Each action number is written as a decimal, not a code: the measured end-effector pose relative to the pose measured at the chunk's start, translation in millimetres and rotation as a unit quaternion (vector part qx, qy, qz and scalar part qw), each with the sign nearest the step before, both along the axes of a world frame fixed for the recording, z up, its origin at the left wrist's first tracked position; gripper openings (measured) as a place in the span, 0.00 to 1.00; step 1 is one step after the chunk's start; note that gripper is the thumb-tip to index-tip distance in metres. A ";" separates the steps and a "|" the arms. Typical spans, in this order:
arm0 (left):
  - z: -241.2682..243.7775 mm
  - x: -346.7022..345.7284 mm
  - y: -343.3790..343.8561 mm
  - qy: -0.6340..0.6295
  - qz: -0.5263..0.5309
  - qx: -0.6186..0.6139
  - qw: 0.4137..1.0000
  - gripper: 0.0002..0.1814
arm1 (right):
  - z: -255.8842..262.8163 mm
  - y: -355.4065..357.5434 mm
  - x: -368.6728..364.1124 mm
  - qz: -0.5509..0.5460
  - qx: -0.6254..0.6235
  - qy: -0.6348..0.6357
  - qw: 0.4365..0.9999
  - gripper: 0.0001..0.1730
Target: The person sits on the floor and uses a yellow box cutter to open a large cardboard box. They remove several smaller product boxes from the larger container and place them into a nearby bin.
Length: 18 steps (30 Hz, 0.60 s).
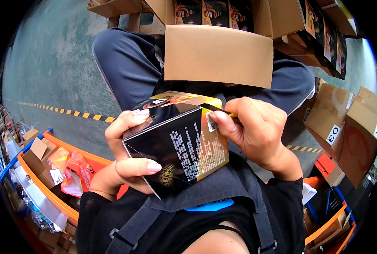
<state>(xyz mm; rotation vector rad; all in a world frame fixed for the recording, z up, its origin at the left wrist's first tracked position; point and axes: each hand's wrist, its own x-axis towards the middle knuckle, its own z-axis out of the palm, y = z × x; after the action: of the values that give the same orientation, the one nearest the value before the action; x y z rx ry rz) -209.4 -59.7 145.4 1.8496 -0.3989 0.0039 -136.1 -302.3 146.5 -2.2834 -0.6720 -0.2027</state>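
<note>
My left hand (128, 149) grips a glossy black and gold printed carton (182, 158) by its left side, the thumb lying on the face with printed text. In my right hand (255, 130) is a slim tool with a dark tip and yellow body (213, 108), which looks like a utility knife. Its tip lies along the carton's upper edge, just above a small white code sticker (212, 122). My fingers hide most of the tool's handle. The carton is tilted above my lap, close to my dark apron (207, 190).
Beyond my crossed legs stands an open cardboard box whose flap (218, 55) hangs towards me. Similar black cartons (215, 12) fill it. More cardboard boxes (325, 114) stand to the right. Orange-edged shelving (55, 187) is behind me at left and right. Striped tape (80, 114) crosses the floor.
</note>
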 end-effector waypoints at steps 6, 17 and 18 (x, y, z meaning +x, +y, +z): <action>6.5 -6.3 6.1 0.034 -0.010 0.058 0.998 0.35 | 4.1 -2.2 -4.9 0.002 -0.061 -0.081 0.995 0.16; 3.3 0.8 6.8 -0.046 -0.026 0.081 0.995 0.42 | 8.6 -2.9 -6.6 0.006 -0.092 -0.103 0.990 0.17; 3.7 1.1 7.6 -0.047 -0.031 0.084 0.995 0.43 | 9.5 -3.1 -7.1 0.006 -0.095 -0.102 0.990 0.17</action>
<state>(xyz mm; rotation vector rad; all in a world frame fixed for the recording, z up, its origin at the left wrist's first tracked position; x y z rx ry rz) -208.3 -52.1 149.1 2.0071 -0.5363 0.0156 -143.2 -305.4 156.0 -2.4606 -0.8411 -0.3839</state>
